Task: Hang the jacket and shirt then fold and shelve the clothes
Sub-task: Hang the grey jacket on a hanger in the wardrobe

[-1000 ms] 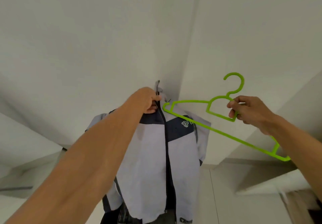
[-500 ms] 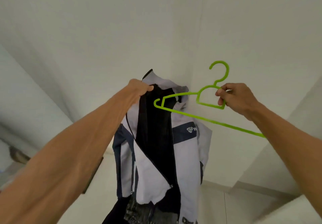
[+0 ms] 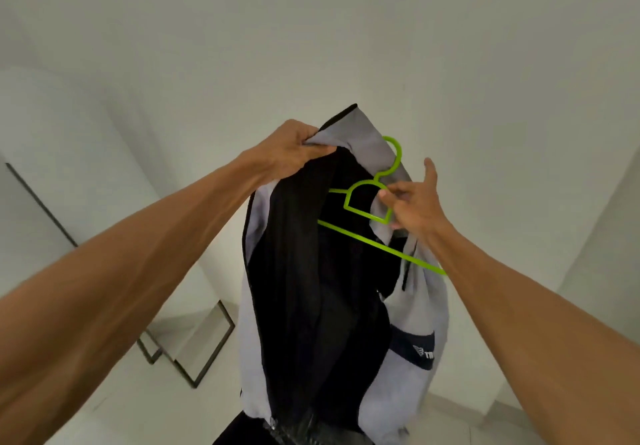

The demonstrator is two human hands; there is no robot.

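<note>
A limp-looking jacket (image 3: 311, 289) is being gripped at the collar by the left hand (image 3: 294, 150), the hanger (image 3: 367, 214) pinched by the right hand (image 3: 412, 205).

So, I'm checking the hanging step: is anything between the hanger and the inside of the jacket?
Nothing visible. The left hand grips the collar, holding the jacket open; the hanger, pinched by the right hand, lies against the dark lining with one arm reaching inside.

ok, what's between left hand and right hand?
Head view: the grey-and-black fabric jacket, gripped by the left hand, and the lime-green plastic hanger, pinched by the right hand.
</note>
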